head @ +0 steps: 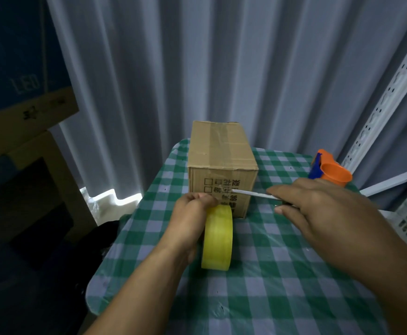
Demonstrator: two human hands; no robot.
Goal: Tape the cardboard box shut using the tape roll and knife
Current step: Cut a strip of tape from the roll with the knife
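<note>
A closed cardboard box [222, 151] stands on the checked tablecloth, with clear tape running along its top seam and down its near face. My left hand [188, 221] grips a yellow tape roll [218, 238], held on edge just in front of the box. A strip of tape runs from the roll up to the box's near face. My right hand [318, 209] holds a knife [253, 193], and its thin silver blade points left, with the tip touching the tape on the box front. The knife's handle is hidden inside my hand.
An orange and blue tape dispenser [330, 171] lies at the table's far right. The green-and-white checked table [282, 286] ends close behind the box, with a white curtain beyond. Grey metal shelving [391, 97] stands to the right, and cardboard boxes [23, 124] are stacked on the left.
</note>
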